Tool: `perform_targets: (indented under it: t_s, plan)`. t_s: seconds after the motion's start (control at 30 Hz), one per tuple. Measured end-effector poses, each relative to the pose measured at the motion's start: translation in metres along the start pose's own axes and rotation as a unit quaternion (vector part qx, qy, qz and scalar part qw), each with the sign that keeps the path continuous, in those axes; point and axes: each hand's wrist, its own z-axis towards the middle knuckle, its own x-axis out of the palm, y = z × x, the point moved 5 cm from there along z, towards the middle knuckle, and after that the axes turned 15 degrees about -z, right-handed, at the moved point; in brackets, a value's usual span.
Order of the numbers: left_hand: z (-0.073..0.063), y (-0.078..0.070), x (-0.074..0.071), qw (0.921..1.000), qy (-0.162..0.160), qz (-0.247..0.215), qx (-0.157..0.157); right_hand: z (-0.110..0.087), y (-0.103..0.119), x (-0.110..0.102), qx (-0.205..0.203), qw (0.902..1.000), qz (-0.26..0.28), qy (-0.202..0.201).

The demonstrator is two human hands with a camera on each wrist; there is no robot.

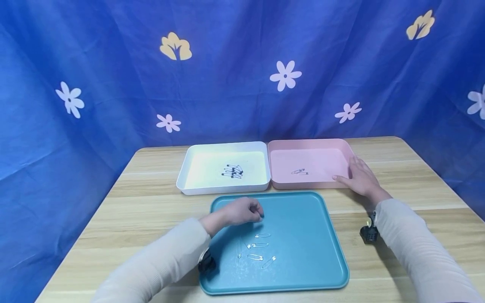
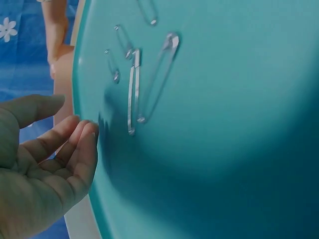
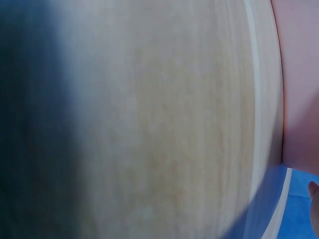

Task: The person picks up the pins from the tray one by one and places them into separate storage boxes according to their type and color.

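Long pale sleeves come nearest the camera, ribbed in knit, each with a small black box strapped by the wrist. Past them the left hand hangs over the far left part of a teal tray, its fingers loosely bent, thumb apart from them, and nothing between.

Six or so safety pins lie on that tray, on the person's side of the left hand and a little to its right. The closest pin has its long axis running roughly left to right; others slant or point away from the person. The left hand is by far the nearer one. The right hand rests at the near right corner of a pink tray, its thumb stretched along the front rim and its fingers at the side; its wrist view shows mostly table, so I cannot tell how firmly it presses.

The pins are thin, shiny bent wire with capped heads. The teal tray is smooth, shallow and round-cornered. Darker pins sit bunched in a deeper white tray, and a few small ones in the pink. Pale streaked wood grain marks the table.
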Motion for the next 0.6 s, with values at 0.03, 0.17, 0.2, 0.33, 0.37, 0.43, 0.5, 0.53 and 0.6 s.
perform_targets:
  t_s: [0.03, 0.17, 0.2, 0.33, 0.37, 0.43, 0.5, 0.53, 0.6]
  plan:
    - [-0.001, 0.001, 0.001, 1.0, 0.003, 0.004, 0.0, 0.0, 0.0, 0.0, 0.0, 1.0, 0.0, -0.001]
    - [-0.004, 0.007, 0.006, 0.9999, 0.008, 0.008, -0.003, -0.001, 0.0, 0.001, 0.0, 1.0, 0.002, -0.006]
    - [-0.004, 0.007, 0.007, 0.9999, 0.01, 0.006, -0.003, -0.001, 0.0, 0.001, -0.001, 1.0, 0.002, -0.006]
    - [-0.005, 0.008, 0.011, 0.9998, 0.017, 0.001, -0.006, -0.001, -0.002, 0.002, -0.002, 1.0, 0.0, -0.004]
    - [-0.005, 0.008, 0.012, 0.9998, 0.02, 0.001, -0.008, -0.002, -0.002, 0.002, -0.002, 1.0, 0.0, -0.005]
    - [-0.006, 0.008, 0.014, 0.9996, 0.025, 0.003, -0.013, -0.001, -0.002, 0.002, -0.003, 1.0, 0.002, -0.006]
    - [-0.007, 0.009, 0.015, 0.9994, 0.028, 0.007, -0.018, -0.001, -0.001, 0.002, -0.004, 1.0, 0.004, -0.008]
    - [-0.007, 0.009, 0.016, 0.9994, 0.028, 0.009, -0.019, -0.001, -0.002, 0.002, -0.004, 1.0, 0.003, -0.008]
    - [-0.007, 0.009, 0.018, 0.9993, 0.027, 0.018, -0.018, -0.001, -0.002, 0.002, -0.004, 1.0, 0.003, -0.007]
